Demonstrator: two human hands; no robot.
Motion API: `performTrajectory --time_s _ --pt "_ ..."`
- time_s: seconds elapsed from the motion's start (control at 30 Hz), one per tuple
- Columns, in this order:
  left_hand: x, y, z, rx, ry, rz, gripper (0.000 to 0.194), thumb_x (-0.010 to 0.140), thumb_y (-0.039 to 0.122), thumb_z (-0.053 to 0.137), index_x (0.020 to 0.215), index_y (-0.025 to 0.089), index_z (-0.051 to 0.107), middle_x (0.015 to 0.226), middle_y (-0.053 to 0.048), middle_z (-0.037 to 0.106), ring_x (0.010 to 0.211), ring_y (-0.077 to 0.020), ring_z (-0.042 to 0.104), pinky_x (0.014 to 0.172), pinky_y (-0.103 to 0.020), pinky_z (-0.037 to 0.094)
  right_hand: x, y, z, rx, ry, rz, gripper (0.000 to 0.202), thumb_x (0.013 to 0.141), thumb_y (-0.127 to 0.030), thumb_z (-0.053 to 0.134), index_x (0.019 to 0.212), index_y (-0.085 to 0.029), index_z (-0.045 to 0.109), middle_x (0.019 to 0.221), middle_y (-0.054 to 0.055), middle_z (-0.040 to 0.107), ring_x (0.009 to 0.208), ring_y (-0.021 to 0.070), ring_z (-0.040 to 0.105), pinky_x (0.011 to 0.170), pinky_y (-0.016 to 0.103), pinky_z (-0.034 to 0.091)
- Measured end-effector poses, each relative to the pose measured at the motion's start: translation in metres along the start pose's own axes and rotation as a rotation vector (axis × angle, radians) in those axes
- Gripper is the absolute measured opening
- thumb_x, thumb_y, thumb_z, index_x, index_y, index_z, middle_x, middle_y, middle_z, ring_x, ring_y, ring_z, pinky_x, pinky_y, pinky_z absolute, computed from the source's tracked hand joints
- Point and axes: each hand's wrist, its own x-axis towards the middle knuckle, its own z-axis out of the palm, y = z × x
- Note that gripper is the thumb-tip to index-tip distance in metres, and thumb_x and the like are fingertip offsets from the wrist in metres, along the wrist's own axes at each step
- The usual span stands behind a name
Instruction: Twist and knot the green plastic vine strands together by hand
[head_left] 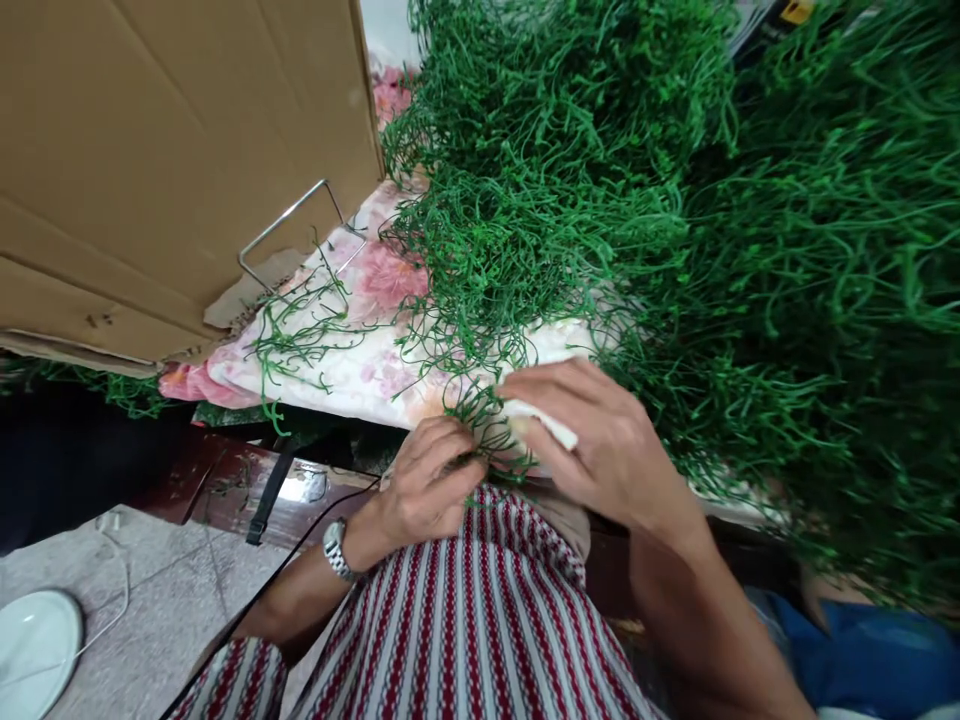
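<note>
Green curly plastic-looking stems [484, 420] lie between my two hands at the near edge of a floral cloth [352, 375]. My left hand [431, 480], with a metal watch at its wrist, has its fingers curled round the ends of some stems. Beside it on the right, my right hand [592, 440] pinches a small white piece [551, 425] between thumb and fingers, close to the stems. What the white piece is cannot be made out. A few loose stems [300, 330] are spread on the cloth to the left.
Large heaps of green stems [555, 170] cover the back and right side. A cardboard box [172, 150] stands at the left, with a bent metal wire frame [285, 215] against it. A round white object [37, 650] is on the floor at lower left; blue material [862, 650] is at lower right.
</note>
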Motion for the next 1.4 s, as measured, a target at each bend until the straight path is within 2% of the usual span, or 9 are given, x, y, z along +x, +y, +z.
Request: performTrajectory --time_s 0.1,0.27,0.33,0.4,0.53,0.67,0.77,1.07,1.4 --pt "0.011 0.011 0.007 -0.032 0.099 -0.191 0.018 0.078 0.009 0.048 0.09 0.018 0.059 0.089 -0.009 0.058 0.089 -0.0187 0.057 0.074 -0.035 0.052 -0.01 -0.015 -0.002 0.048 -0.163 -0.086 0.045 0.081 -0.045 0.056 0.117 -0.018 0.054 0.118 0.008 0.058 0.111 0.0216 0.05 0.094 0.039 0.041" --pt "0.027 0.014 0.004 -0.122 0.142 -0.247 0.022 0.079 0.012 0.053 0.101 0.017 0.057 0.09 -0.009 0.058 0.087 -0.0176 0.056 0.076 -0.032 0.05 -0.02 -0.017 0.022 -0.183 -0.107 0.036 0.028 0.086 -0.022 0.049 0.111 -0.012 0.056 0.097 0.01 0.064 0.097 0.0225 0.055 0.094 0.042 0.039" --pt "0.037 0.005 -0.001 -0.183 0.097 -0.238 0.026 0.083 0.016 0.049 0.108 0.015 0.055 0.098 -0.011 0.06 0.097 -0.0196 0.056 0.085 -0.036 0.047 -0.024 -0.014 0.029 -0.224 -0.07 0.066 0.026 0.086 -0.023 0.049 0.107 -0.012 0.058 0.089 0.01 0.065 0.088 0.0224 0.056 0.083 0.041 0.043" --pt "0.051 -0.01 -0.004 -0.247 -0.109 -0.252 0.027 0.089 0.024 0.04 0.109 0.015 0.056 0.103 -0.011 0.062 0.104 -0.0196 0.055 0.093 -0.038 0.042 -0.03 -0.013 0.03 -0.193 -0.045 0.053 0.025 0.085 -0.024 0.05 0.106 -0.012 0.058 0.088 0.009 0.065 0.086 0.0228 0.057 0.076 0.04 0.045" --pt "0.073 -0.043 0.0 -0.114 -0.391 -0.334 0.043 0.094 0.037 0.024 0.103 0.018 0.062 0.11 -0.007 0.063 0.109 -0.0189 0.053 0.099 -0.041 0.034 -0.048 -0.017 0.021 0.138 0.081 -0.085 0.028 0.081 -0.017 0.055 0.108 -0.011 0.057 0.093 0.01 0.065 0.092 0.0202 0.059 0.083 0.039 0.048" --pt "0.075 -0.059 0.01 0.043 -0.422 -0.338 0.049 0.094 0.041 0.019 0.108 0.018 0.06 0.115 -0.006 0.061 0.113 -0.0178 0.051 0.1 -0.039 0.029 -0.068 -0.024 0.007 0.273 0.253 -0.028 0.024 0.075 -0.013 0.056 0.099 -0.012 0.059 0.085 0.009 0.066 0.085 0.0188 0.061 0.081 0.037 0.051" --pt "0.073 -0.059 0.014 0.118 -0.424 -0.293 0.05 0.094 0.041 0.018 0.108 0.017 0.059 0.113 -0.007 0.061 0.111 -0.0184 0.051 0.096 -0.038 0.031 -0.079 -0.031 -0.001 0.234 0.275 0.029 0.019 0.074 -0.011 0.056 0.092 -0.014 0.06 0.078 0.006 0.066 0.081 0.0177 0.062 0.078 0.034 0.051" --pt "0.086 -0.058 0.011 0.204 -0.522 -0.288 0.037 0.093 0.032 0.028 0.102 0.018 0.062 0.112 -0.007 0.062 0.104 -0.0189 0.056 0.089 -0.034 0.036 -0.11 -0.046 -0.013 0.244 0.165 0.115 0.009 0.073 -0.013 0.055 0.082 -0.013 0.058 0.068 0.004 0.061 0.072 0.0175 0.059 0.069 0.033 0.046" --pt "0.09 -0.064 0.007 0.313 -0.617 -0.242 0.034 0.089 0.026 0.035 0.116 0.02 0.056 0.125 -0.005 0.058 0.115 -0.0201 0.052 0.095 -0.04 0.033 -0.127 -0.049 -0.023 0.345 0.156 0.167 0.008 0.073 -0.014 0.053 0.08 -0.016 0.058 0.067 0.003 0.059 0.07 0.0159 0.057 0.069 0.032 0.046"
